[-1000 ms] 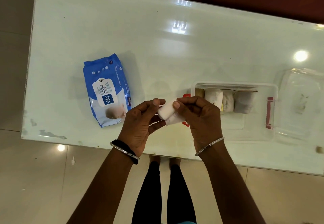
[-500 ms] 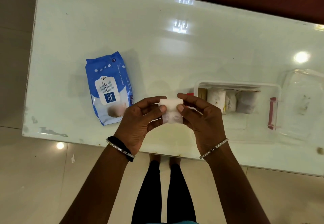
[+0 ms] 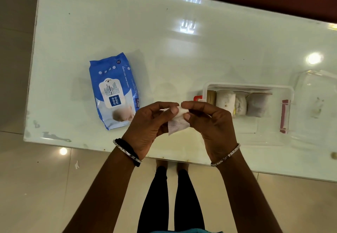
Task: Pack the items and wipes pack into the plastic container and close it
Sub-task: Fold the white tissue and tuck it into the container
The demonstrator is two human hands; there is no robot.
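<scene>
Glossy white table (image 3: 164, 54), tiled floor (image 3: 36, 187)

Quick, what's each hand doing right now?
Left hand: closed on the small white roll.
Right hand: closed on the same roll, pinching its other end.

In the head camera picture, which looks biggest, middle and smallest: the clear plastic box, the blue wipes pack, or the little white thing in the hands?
1. Clear plastic container
2. Blue wet wipes pack
3. Small white folded cloth, which is partly hidden by both hands and held nearer the camera, yet looks smallest.
</scene>
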